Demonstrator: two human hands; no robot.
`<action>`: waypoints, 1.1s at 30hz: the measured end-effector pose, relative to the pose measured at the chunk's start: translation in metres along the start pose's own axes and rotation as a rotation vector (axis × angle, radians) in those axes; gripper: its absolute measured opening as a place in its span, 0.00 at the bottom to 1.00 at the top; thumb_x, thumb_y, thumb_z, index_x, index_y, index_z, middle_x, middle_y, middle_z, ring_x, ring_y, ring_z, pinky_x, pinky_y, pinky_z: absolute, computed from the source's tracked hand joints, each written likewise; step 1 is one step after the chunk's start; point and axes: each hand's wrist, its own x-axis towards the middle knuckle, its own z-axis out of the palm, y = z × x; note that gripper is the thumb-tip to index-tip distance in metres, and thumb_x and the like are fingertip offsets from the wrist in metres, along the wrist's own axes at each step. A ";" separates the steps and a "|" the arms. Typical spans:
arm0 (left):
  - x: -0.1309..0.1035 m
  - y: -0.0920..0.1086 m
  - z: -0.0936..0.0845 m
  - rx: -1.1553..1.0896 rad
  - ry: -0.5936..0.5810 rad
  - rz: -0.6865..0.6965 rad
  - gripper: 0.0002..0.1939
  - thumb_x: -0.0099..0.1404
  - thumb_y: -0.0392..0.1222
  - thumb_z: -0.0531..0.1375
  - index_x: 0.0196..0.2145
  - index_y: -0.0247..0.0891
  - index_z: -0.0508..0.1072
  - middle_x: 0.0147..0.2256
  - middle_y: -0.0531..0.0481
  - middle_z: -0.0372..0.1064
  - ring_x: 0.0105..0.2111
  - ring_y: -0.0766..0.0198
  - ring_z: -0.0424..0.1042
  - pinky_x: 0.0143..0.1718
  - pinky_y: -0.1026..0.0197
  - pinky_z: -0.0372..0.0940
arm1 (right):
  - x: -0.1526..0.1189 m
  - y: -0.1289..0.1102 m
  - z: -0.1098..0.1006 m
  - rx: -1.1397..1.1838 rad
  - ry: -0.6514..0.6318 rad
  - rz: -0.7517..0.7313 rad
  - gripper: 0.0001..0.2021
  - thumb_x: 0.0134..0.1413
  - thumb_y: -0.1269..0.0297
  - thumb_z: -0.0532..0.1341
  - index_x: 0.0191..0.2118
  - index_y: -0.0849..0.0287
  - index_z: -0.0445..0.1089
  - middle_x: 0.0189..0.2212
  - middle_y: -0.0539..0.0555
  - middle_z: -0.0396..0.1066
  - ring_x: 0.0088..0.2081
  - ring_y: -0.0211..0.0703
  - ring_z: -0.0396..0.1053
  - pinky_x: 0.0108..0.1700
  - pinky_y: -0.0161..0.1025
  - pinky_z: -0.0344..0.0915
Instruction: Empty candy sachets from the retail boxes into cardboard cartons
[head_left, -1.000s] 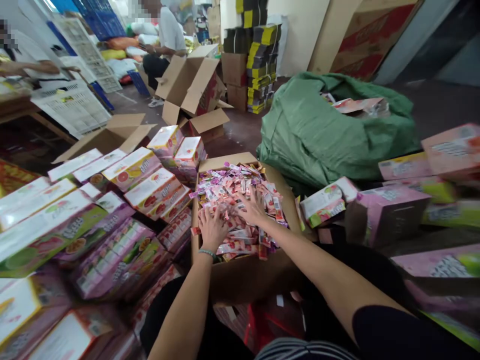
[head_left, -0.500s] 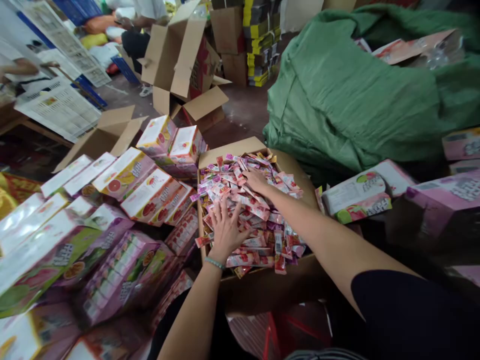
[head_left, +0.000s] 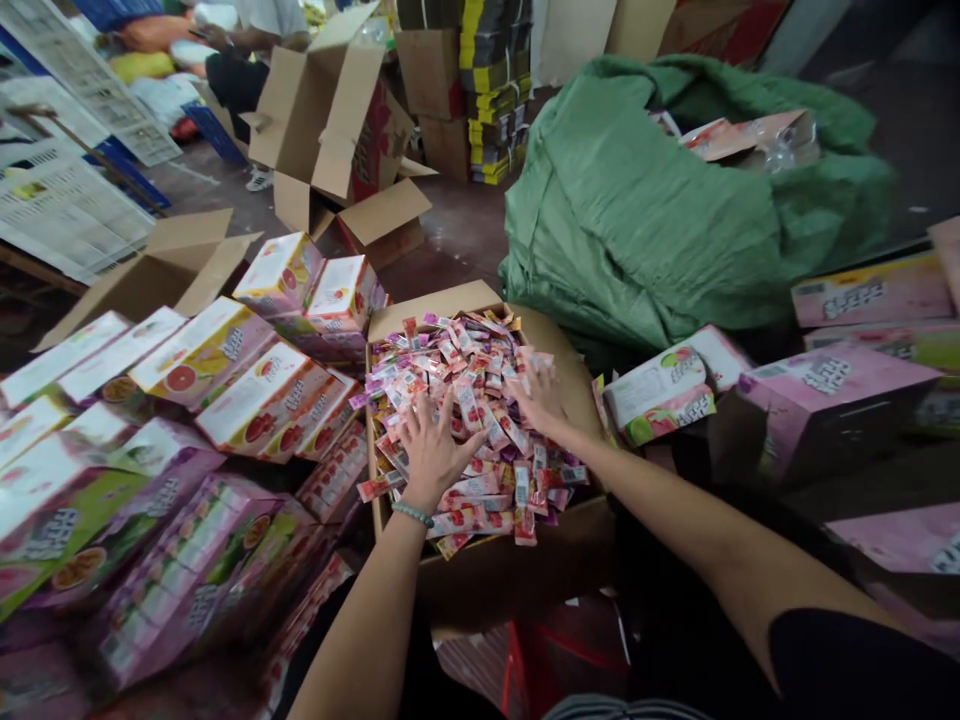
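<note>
A brown cardboard box [head_left: 517, 545] stands in front of me, heaped above its rim with small pink, red and purple stick sachets [head_left: 480, 485]. On the left side of the heap rests my left hand [head_left: 433, 452], palm down with its fingers spread; a beaded bracelet circles the wrist. My right hand [head_left: 538, 402] lies at the heap's right side, fingers apart over the sachets. Neither hand has closed around a sachet. Parts of the fingertips blend into the pile.
Printed fruit cartons [head_left: 247, 395] are stacked on my left, with more pink cartons [head_left: 832, 385] on the right. A big green sack [head_left: 637, 210] bulges behind the box. Open cardboard boxes [head_left: 315, 130], tied yellow-grey stacks [head_left: 491, 95], white crates [head_left: 67, 200] and a person [head_left: 262, 30] are farther back.
My right hand has moved right across the sachets, from the heap's upper middle to its right side. My left hand stays spread on the heap. The view has turned slightly right.
</note>
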 end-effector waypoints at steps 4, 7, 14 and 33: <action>0.009 0.005 0.012 0.059 -0.121 -0.008 0.49 0.64 0.69 0.61 0.75 0.52 0.50 0.76 0.33 0.36 0.73 0.23 0.37 0.66 0.24 0.49 | 0.020 -0.043 0.028 0.209 -0.064 0.097 0.41 0.68 0.32 0.45 0.77 0.51 0.48 0.75 0.63 0.45 0.74 0.69 0.43 0.70 0.68 0.48; 0.013 0.006 0.019 0.088 -0.144 0.041 0.47 0.64 0.68 0.62 0.74 0.50 0.55 0.76 0.35 0.36 0.73 0.22 0.37 0.66 0.22 0.49 | 0.047 -0.046 0.031 0.253 -0.138 0.028 0.38 0.70 0.36 0.48 0.77 0.50 0.48 0.76 0.60 0.40 0.76 0.67 0.37 0.72 0.67 0.43; 0.012 -0.006 0.025 0.119 -0.074 0.177 0.34 0.67 0.55 0.64 0.68 0.49 0.68 0.70 0.37 0.56 0.70 0.30 0.52 0.64 0.27 0.57 | 0.086 -0.023 0.019 0.269 -0.299 -0.020 0.37 0.71 0.44 0.54 0.77 0.52 0.46 0.76 0.63 0.38 0.75 0.70 0.37 0.72 0.68 0.46; -0.062 -0.040 -0.013 -0.167 0.263 -0.465 0.43 0.67 0.64 0.59 0.73 0.42 0.58 0.75 0.30 0.39 0.73 0.30 0.43 0.68 0.28 0.46 | -0.131 0.003 -0.053 -0.003 -0.419 -0.878 0.44 0.58 0.40 0.68 0.75 0.39 0.51 0.77 0.58 0.33 0.75 0.77 0.31 0.69 0.79 0.39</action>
